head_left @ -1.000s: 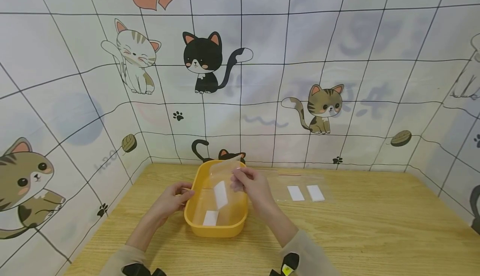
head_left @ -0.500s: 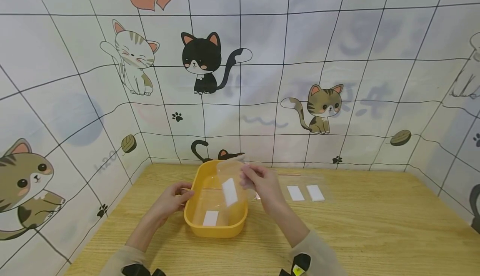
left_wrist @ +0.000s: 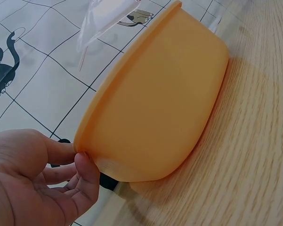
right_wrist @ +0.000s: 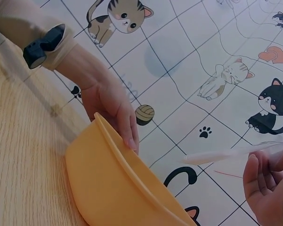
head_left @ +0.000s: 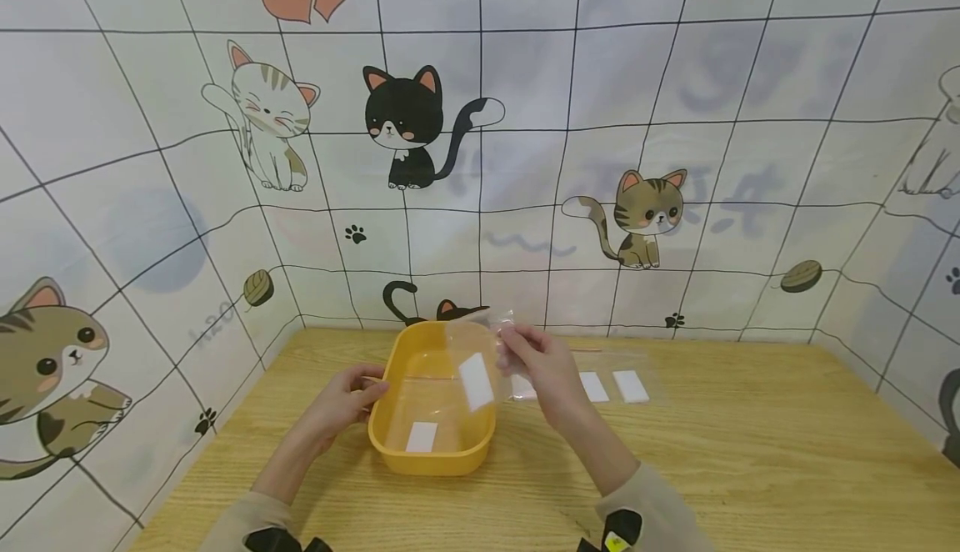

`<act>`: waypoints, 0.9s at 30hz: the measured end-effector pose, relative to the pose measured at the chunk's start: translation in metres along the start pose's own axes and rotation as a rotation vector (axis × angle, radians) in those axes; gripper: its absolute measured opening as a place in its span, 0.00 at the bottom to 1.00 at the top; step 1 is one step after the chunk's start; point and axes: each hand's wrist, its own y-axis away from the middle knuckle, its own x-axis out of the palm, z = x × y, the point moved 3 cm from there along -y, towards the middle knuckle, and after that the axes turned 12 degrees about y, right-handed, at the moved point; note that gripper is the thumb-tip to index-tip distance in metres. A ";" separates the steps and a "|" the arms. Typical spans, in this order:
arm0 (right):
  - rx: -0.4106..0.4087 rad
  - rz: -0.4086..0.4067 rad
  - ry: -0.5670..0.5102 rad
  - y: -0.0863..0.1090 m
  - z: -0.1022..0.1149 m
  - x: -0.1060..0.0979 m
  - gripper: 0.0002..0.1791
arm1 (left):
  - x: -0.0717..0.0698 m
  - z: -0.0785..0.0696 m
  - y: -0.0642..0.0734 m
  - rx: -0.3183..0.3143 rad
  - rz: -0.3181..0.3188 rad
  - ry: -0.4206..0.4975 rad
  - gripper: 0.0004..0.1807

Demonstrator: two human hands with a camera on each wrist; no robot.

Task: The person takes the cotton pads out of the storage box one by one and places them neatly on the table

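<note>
My left hand (head_left: 348, 398) pinches the left rim of a yellow plastic basin (head_left: 431, 463); the left wrist view shows thumb and fingers on the rim of the basin (left_wrist: 155, 99). Over the basin's right side, my right hand (head_left: 546, 373) pinches the edge of a clear zip bag (head_left: 462, 339) holding a white rectangular piece (head_left: 476, 381). That bag (right_wrist: 216, 156) appears nearly edge-on in the right wrist view, beside the right hand (right_wrist: 268, 186). Inside the basin lies another clear bag with a white rectangle (head_left: 422, 437).
Right of the basin, clear bags with white rectangles (head_left: 630, 386) lie flat on the wooden table (head_left: 750, 444), one partly behind my right hand. A cat-printed sheet (head_left: 525, 160) hangs behind the table and along its sides.
My right hand has moved right with the zip bag, from over the basin's middle toward its right rim. The left hand has stayed on the basin.
</note>
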 end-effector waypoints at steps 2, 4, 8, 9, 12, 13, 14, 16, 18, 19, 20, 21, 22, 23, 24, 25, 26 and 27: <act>0.000 0.001 -0.005 0.000 0.000 -0.003 0.14 | 0.000 0.000 0.000 0.000 0.000 -0.006 0.22; -0.001 0.001 -0.007 0.000 -0.001 -0.007 0.14 | 0.001 0.001 0.000 -0.003 -0.007 -0.009 0.22; -0.001 -0.007 -0.004 -0.001 -0.002 -0.015 0.14 | 0.001 0.001 0.000 -0.005 -0.011 -0.011 0.22; -0.002 -0.009 -0.003 -0.001 -0.002 -0.017 0.15 | 0.001 0.001 0.000 -0.004 -0.011 -0.011 0.22; -0.004 -0.013 -0.005 -0.002 -0.002 -0.023 0.14 | 0.000 0.002 0.000 -0.002 -0.014 -0.010 0.21; -0.004 -0.013 0.000 -0.002 -0.002 -0.026 0.15 | 0.000 0.001 0.000 -0.002 -0.014 -0.010 0.21; -0.003 -0.012 0.002 -0.002 -0.002 -0.028 0.15 | 0.000 0.002 0.000 -0.001 -0.014 -0.010 0.21; -0.001 -0.009 -0.004 -0.003 -0.003 -0.032 0.15 | 0.000 0.002 0.000 0.001 -0.015 -0.012 0.21; 0.006 -0.014 -0.021 -0.003 -0.003 -0.035 0.14 | 0.000 0.001 0.000 0.000 -0.014 -0.014 0.22; 0.008 -0.015 -0.031 -0.003 -0.004 -0.037 0.13 | 0.000 0.001 0.000 -0.001 -0.014 -0.016 0.22; 0.009 -0.017 -0.049 -0.004 -0.004 -0.038 0.12 | -0.001 0.001 -0.001 -0.003 -0.018 -0.018 0.21; 0.011 -0.020 -0.063 -0.004 -0.005 -0.039 0.10 | 0.000 0.001 -0.001 -0.006 -0.023 -0.018 0.21; 0.012 -0.023 -0.075 -0.004 -0.006 -0.041 0.09 | 0.000 0.001 -0.001 -0.010 -0.026 -0.017 0.21; 0.014 -0.024 -0.086 -0.004 -0.006 -0.042 0.08 | -0.001 0.001 -0.001 -0.011 -0.026 -0.016 0.21; 0.014 -0.025 -0.091 -0.005 -0.007 -0.043 0.07 | -0.001 0.001 -0.001 -0.012 -0.027 -0.013 0.21; 0.013 -0.023 -0.094 -0.005 -0.007 -0.045 0.07 | -0.001 0.001 -0.002 -0.013 -0.028 -0.009 0.21; 0.013 -0.023 -0.096 -0.005 -0.008 -0.046 0.07 | -0.001 0.001 -0.002 -0.013 -0.030 -0.005 0.21; 0.013 -0.019 -0.097 -0.006 -0.008 -0.048 0.07 | -0.001 0.001 -0.001 -0.010 -0.023 -0.005 0.21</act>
